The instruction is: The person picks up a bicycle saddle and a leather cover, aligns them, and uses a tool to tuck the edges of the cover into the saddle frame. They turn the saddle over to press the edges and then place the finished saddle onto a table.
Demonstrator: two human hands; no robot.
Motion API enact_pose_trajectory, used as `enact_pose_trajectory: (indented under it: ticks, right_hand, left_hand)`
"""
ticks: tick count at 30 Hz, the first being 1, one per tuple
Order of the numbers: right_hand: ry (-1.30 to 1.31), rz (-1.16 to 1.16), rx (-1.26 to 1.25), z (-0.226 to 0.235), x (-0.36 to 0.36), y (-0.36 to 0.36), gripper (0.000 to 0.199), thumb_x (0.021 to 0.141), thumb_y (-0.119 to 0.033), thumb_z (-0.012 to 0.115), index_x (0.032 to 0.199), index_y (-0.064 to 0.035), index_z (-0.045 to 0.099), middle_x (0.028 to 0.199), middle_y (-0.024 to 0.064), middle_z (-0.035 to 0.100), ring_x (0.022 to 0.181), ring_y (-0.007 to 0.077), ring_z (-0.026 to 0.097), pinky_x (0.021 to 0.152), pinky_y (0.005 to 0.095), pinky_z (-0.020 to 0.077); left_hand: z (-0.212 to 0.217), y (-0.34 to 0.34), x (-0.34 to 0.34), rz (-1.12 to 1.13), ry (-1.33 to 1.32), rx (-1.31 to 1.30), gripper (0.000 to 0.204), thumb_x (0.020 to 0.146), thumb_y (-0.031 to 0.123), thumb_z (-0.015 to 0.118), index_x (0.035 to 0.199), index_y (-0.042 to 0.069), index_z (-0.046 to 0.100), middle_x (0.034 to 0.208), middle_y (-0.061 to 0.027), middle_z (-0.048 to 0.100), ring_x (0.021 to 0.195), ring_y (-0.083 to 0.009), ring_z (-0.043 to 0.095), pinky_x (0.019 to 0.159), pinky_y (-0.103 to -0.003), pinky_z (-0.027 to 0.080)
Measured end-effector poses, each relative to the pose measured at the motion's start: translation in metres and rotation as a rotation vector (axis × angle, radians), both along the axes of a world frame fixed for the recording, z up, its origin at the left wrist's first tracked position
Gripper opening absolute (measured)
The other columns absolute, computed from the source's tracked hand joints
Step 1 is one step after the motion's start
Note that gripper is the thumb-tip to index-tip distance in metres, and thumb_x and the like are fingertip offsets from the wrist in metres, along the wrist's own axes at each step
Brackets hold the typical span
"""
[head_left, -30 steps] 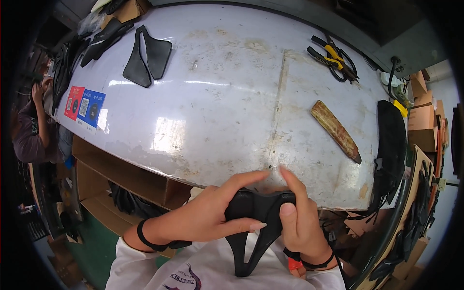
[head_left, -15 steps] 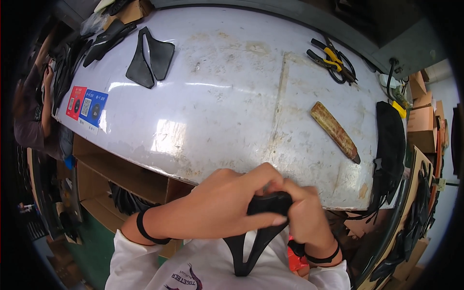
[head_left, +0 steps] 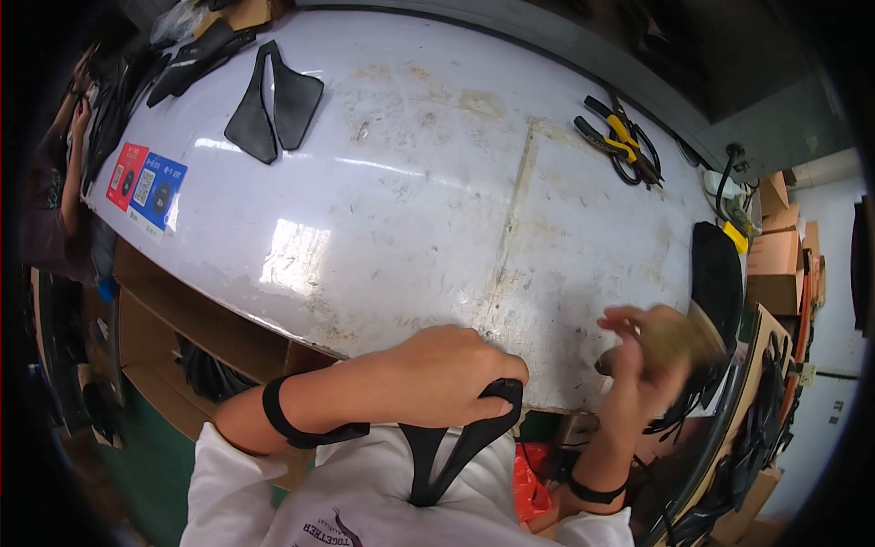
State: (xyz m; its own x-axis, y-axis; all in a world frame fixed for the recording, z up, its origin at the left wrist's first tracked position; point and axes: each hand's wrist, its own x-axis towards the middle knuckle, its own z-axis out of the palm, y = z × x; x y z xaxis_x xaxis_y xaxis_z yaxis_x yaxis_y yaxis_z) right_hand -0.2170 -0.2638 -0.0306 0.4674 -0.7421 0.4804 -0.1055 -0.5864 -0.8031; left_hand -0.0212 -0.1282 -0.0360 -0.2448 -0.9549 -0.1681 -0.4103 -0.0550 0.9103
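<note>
My left hand [head_left: 437,374] is closed over the top of a black Y-shaped leather piece [head_left: 456,447] and holds it at the near edge of the white worktable [head_left: 410,210]. The piece's lower strap hangs down against my white shirt. My right hand [head_left: 638,365] is off to the right, over the table's near right corner, blurred by motion. It grips a brown wooden stick [head_left: 679,333], lifted off the tabletop. The two hands are well apart.
Pliers with yellow and black handles [head_left: 620,141] lie at the far right. Two flat black cut pieces [head_left: 273,100] lie at the far left, with red and blue stickers [head_left: 146,178] near them. A black heap [head_left: 715,273] sits at the right edge. Another person [head_left: 55,182] stands left.
My right hand let go of the black piece, swung right and picked up the wooden stick that lay on the table. My left hand kept its hold on the piece.
</note>
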Motion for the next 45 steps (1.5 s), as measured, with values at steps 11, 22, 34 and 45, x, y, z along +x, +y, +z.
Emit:
enact_pose_trajectory:
  ticks: [11,22,34,45]
  right_hand:
    - [-0.204,1.276,-0.186,0.019,0.017,0.020,0.030,0.086,-0.021,0.086,0.087,-0.0034,0.061,0.065,0.0111,0.067,0.057,0.0266,0.069,0.059,0.0419,0.0610]
    - [-0.589,0.413,0.882,0.023,0.037,0.058,0.021,0.085,-0.002,0.075,0.071,0.0010,0.060,0.066,0.0129,0.066,0.060,0.0280,0.070,0.064,0.0455,0.0621]
    - [-0.368,1.007,0.099,0.014,0.029,0.027,0.026,0.092,-0.008,0.072,0.075,0.0003,0.055,0.068,0.0128,0.062,0.054,0.0276,0.063,0.056,0.0431,0.0575]
    - [-0.510,1.083,0.119,0.007,0.018,0.027,0.026,0.091,-0.013,0.080,0.078,-0.0007,0.060,0.070,0.0089,0.060,0.059,0.0250,0.062,0.060,0.0414,0.0567]
  left_hand:
    - [-0.007,-0.003,-0.001,0.067,0.078,0.009,0.025,0.091,0.026,0.074,0.110,0.010,0.072,0.069,-0.0178,0.067,0.065,-0.0400,0.066,0.061,-0.046,0.052]
    - [-0.017,0.003,-0.003,0.133,0.081,-0.067,0.028,0.084,0.014,0.075,0.111,0.011,0.070,0.065,-0.0148,0.065,0.061,-0.0371,0.066,0.055,-0.044,0.052]
    - [-0.005,-0.007,0.008,0.018,0.115,0.028,0.019,0.095,0.017,0.067,0.110,0.005,0.069,0.063,-0.0161,0.064,0.061,-0.0374,0.066,0.057,-0.047,0.051]
    - [-0.009,0.000,0.005,0.055,0.087,0.040,0.030,0.090,0.012,0.073,0.120,0.011,0.071,0.062,-0.0105,0.063,0.053,-0.0310,0.063,0.050,-0.040,0.049]
